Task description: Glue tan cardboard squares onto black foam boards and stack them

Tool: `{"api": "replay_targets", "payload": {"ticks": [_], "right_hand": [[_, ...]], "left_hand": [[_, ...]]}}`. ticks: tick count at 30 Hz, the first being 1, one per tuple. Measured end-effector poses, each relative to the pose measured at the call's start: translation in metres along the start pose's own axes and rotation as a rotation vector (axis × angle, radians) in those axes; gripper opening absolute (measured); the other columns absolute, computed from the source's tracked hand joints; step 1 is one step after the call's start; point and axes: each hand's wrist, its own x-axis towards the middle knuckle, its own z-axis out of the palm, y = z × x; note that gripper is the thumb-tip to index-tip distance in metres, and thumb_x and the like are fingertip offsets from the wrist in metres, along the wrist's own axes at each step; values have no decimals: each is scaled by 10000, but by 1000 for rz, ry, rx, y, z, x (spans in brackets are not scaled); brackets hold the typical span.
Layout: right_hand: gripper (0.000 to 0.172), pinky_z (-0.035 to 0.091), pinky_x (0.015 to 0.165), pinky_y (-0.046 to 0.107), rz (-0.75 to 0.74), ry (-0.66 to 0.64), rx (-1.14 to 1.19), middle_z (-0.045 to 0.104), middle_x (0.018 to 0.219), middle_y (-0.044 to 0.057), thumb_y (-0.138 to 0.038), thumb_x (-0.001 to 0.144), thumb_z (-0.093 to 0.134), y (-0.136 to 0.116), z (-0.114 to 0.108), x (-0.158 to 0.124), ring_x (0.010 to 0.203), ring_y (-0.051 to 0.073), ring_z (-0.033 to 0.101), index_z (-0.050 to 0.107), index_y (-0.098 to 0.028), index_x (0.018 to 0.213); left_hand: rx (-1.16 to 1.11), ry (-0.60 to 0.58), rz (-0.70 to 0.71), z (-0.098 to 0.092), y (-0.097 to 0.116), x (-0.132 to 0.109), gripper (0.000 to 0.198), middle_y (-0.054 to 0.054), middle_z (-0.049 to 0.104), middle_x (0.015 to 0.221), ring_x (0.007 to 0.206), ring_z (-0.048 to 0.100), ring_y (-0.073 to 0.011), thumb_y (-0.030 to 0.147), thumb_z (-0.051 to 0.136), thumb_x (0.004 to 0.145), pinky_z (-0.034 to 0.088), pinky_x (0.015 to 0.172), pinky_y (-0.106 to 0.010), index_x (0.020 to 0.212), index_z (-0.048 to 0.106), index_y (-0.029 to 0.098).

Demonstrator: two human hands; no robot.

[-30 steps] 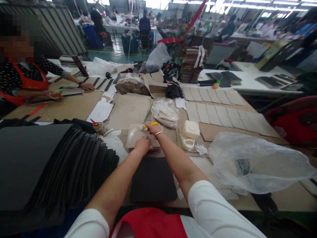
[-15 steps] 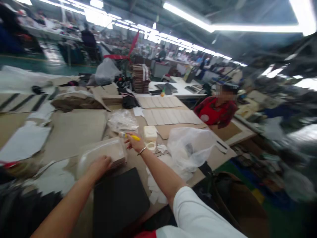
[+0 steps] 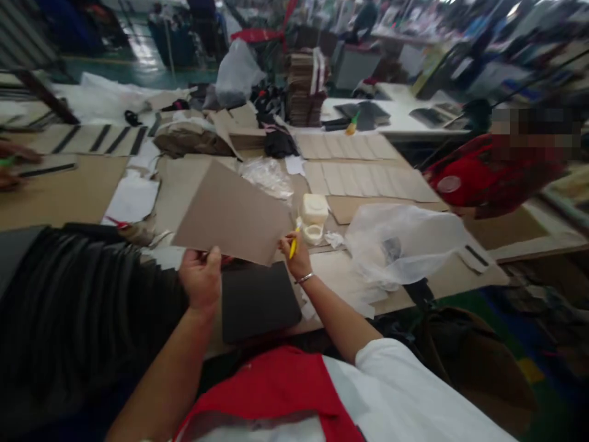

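A flat taupe panel (image 3: 234,215) is held tilted above the worktable. My left hand (image 3: 201,279) is closed on its lower left edge, thumb on top. At the panel's right corner, my right hand (image 3: 299,258) is closed around a yellow-handled brush (image 3: 293,247) with a pale tip. Its fingers also reach the panel's edge; whether they grip it, I cannot tell. Just beyond that hand stands a cream plastic container (image 3: 315,207) with a round open mouth in front. Below the panel lies a black panel (image 3: 260,304).
Many black pieces (image 3: 92,301) are stacked at left. A clear plastic bag (image 3: 405,242) lies at right, near rows of beige pieces (image 3: 368,178). Another person's hands (image 3: 18,162) are at far left. A person in red (image 3: 488,172) is at right.
My left hand has moved from the plastic-wrapped stack and now holds the taupe panel up. My right hand has brought the brush to the panel's right corner. The view has tilted down.
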Motion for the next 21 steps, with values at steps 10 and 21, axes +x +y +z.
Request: {"api": "replay_targets", "payload": {"ticks": [10, 21], "right_hand": [[274, 440, 626, 249, -25, 27, -103, 498, 695, -42, -375, 782, 557, 33, -37, -46, 616, 107, 499, 404, -211, 938], [250, 468, 594, 278, -83, -181, -549, 622, 777, 43, -432, 850, 455, 106, -39, -84, 637, 162, 601, 485, -194, 919]], "left_hand": [[-287, -232, -512, -32, -62, -64, 430, -46, 617, 1054, 792, 629, -149, 457, 602, 755, 551, 662, -313, 1109, 505, 232], [739, -480, -184, -101, -138, -93, 339, -38, 606, 702, 715, 558, -148, 410, 468, 848, 396, 694, -254, 695, 641, 162]]}}
